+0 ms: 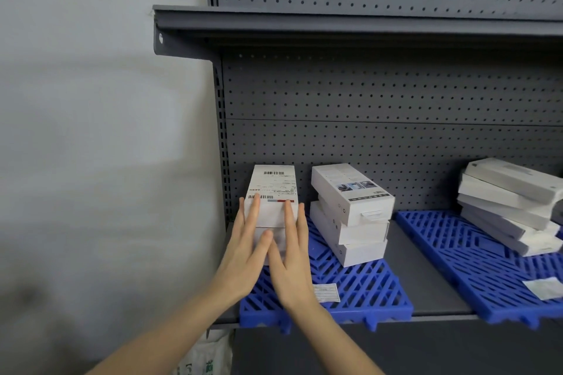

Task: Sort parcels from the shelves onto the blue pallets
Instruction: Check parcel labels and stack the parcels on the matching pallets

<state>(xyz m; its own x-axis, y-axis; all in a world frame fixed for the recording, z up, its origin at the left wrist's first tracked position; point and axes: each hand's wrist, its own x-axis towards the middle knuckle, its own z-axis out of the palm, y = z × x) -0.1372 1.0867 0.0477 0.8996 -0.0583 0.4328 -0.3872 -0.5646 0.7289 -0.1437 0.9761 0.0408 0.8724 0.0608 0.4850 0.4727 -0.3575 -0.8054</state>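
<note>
While both forearms enter from the bottom centre of the frame, the left hand and right hand lie flat against a stack of white parcels at lower centre. Fingers on both hands are extended and slightly spread, not curled; thumbs meet near the middle of the stack's front face. Left fingertips reach the top box's left edge, right fingertips its right edge. No pinch is visible; palms appear to press the front.

Top box of that stack carries a shipping label with barcodes, facing up. Stack sits at the left end of a blue pallet, which rests on the grey shelf. A small paper slip lies on the same pallet, just right of the right wrist.

Further back on this pallet, right of the hands: three white boxes stacked askew, apart from the first stack.

Right edge of frame: a second blue pallet, separated by bare shelf, bearing a fanned pile of flat white boxes and another slip.

Behind: grey pegboard; upper shelf above.
</note>
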